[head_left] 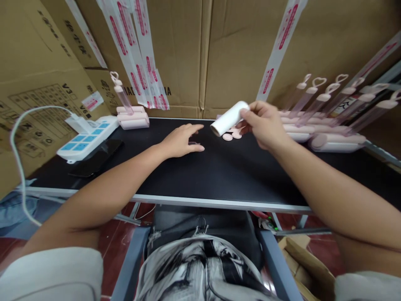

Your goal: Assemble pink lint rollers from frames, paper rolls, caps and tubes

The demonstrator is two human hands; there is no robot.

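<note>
My right hand (pixel 262 124) grips a white paper roll (pixel 230 118) by its right end and holds it tilted above the black table (pixel 225 175). Its hollow lower end points left, toward my other hand. Open, with thumb and fingers apart, my left hand (pixel 182 141) hovers over the table. Partly hidden behind its fingers is a small purplish piece (pixel 194 143) that I cannot make out. Below and behind the roll lie several flat pink discs (pixel 227 136), partly covered by the roll and my right fingers.
Pink rollers with heart-topped handles (pixel 337 142) stand grouped at the right, and another pink roller (pixel 133 118) stands back left. At the left are a white power strip (pixel 89 140) with a cable and a dark phone (pixel 94 161). Cardboard boxes (pixel 178 54) wall the back.
</note>
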